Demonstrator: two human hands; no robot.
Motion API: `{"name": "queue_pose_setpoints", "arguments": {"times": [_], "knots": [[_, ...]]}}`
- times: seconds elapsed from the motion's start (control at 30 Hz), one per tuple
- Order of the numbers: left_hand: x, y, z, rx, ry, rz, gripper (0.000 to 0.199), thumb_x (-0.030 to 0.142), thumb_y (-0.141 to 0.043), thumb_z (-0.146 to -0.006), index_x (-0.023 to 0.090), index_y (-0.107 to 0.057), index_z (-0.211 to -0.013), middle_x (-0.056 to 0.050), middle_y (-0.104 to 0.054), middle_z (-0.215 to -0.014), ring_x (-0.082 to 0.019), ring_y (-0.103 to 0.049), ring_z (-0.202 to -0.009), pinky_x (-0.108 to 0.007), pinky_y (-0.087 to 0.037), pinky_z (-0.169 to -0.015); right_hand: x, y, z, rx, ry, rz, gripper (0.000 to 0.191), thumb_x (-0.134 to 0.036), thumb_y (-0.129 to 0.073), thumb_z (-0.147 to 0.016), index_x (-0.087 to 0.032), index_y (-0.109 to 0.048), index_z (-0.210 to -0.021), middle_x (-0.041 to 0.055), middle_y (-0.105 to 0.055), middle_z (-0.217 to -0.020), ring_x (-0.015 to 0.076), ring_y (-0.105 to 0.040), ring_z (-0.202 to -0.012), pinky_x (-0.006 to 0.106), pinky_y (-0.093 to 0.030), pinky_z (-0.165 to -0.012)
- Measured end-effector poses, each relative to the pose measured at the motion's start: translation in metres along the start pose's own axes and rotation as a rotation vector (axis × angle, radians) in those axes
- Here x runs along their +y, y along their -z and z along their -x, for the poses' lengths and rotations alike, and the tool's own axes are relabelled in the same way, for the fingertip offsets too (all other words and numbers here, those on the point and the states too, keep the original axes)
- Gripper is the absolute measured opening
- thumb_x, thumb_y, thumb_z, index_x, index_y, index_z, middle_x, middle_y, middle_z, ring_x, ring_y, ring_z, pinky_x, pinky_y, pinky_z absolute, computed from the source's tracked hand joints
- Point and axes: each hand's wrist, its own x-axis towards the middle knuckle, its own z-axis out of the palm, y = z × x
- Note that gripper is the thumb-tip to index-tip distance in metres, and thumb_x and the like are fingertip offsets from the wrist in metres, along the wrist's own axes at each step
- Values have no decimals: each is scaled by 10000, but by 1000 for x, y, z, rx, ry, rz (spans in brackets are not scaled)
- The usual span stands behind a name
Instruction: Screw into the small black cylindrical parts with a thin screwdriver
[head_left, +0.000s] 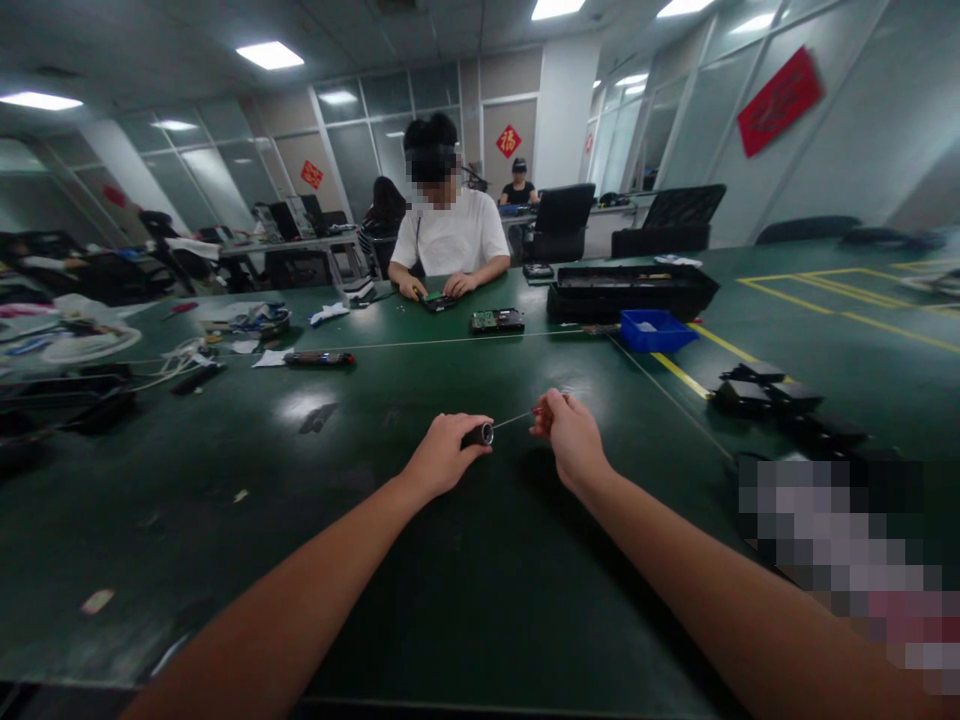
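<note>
My left hand (444,452) is closed around a short black cylinder (475,436) with a pale ring at its open-looking end. Its round end faces right and toward me. From beside that end a thin light rod or wire (513,420) runs up to my right hand (564,430), whose fingertips pinch it. A small bit of red shows at those fingertips; what it belongs to is too small to tell. Both hands are held just above the green table (420,600). Whether the rod touches the cylinder I cannot tell.
Across the table a person in a white shirt (450,245) handles a circuit board device. Nearby lie another board (497,320), a long black case (634,292), a blue bin (654,330), black blocks (772,392), a dark tool (320,359) and cables (176,360).
</note>
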Motion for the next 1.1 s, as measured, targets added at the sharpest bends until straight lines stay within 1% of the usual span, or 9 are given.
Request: {"name": "queue_pose_setpoints", "arguments": {"times": [0.07, 0.27, 0.37, 0.47, 0.57, 0.67, 0.8, 0.93, 1.1], "knots": [[-1, -1, 0, 24, 12, 6, 369, 236, -707, -883, 253, -662, -1250, -61, -689, -1202, -261, -607, -1125, -444, -428, -1031, -3, 0, 4, 8, 29, 3, 283, -510, -531, -901, -245, -594, -824, 60, -654, -798, 205, -621, -689, 353, -564, -625], [-1, 4, 2, 44, 12, 21, 349, 259, -685, -906, 256, -657, -1253, -48, -697, -1157, -251, -615, -1085, -423, -449, -988, -13, -2, 15, -98, 109, 16, 284, -494, -570, -912, -216, -624, -898, 46, -669, -822, 186, -627, -722, 337, -532, -677], [-3, 5, 2, 77, 20, 52, 350, 255, -687, -904, 245, -658, -1253, -60, -691, -1195, -251, -615, -1120, -420, -442, -1020, -13, -2, 16, -117, 142, 36, 275, -473, -567, -926, -206, -630, -920, 44, -676, -834, 179, -634, -732, 337, -527, -694], [-6, 5, 3, 91, 24, 67, 359, 258, -693, -900, 251, -660, -1258, -62, -685, -1231, -252, -607, -1158, -424, -426, -1054, -11, -2, 15, -123, 142, -12, 266, -461, -581, -918, -201, -632, -918, 45, -682, -838, 178, -641, -739, 340, -534, -705], [-8, 4, 3, 83, 15, 66, 371, 262, -690, -904, 257, -653, -1274, -52, -685, -1234, -249, -600, -1164, -425, -430, -1046, -10, -3, 14, -106, 133, -38, 266, -462, -591, -909, -199, -633, -918, 44, -685, -823, 179, -649, -734, 342, -540, -706], [-8, 4, 3, 91, 16, 65, 374, 253, -693, -901, 256, -654, -1273, -51, -683, -1246, -244, -603, -1165, -425, -428, -1056, -10, -3, 13, -88, 148, -14, 290, -484, -600, -901, -198, -640, -921, 44, -689, -816, 180, -656, -729, 343, -546, -701], [-9, 4, 3, 116, 31, 62, 367, 240, -704, -889, 256, -668, -1254, -51, -680, -1265, -242, -609, -1173, -424, -425, -1072, -10, -3, 14, -111, 180, -20, 308, -500, -633, -881, -194, -656, -904, 50, -699, -816, 187, -669, -731, 353, -559, -706], [-10, 5, 2, 129, 32, 63, 369, 246, -704, -890, 256, -667, -1257, -50, -676, -1281, -244, -603, -1191, -429, -421, -1080, -13, -3, 16, -129, 156, -25, 307, -495, -644, -881, -190, -672, -902, 58, -716, -818, 191, -685, -732, 362, -571, -725], [-11, 5, 2, 133, 26, 80, 371, 235, -709, -886, 253, -668, -1255, -44, -680, -1277, -234, -608, -1186, -411, -425, -1074, -14, -2, 17, -126, 137, 28, 316, -489, -623, -903, -179, -683, -907, 70, -725, -820, 197, -697, -727, 364, -579, -720]]}}
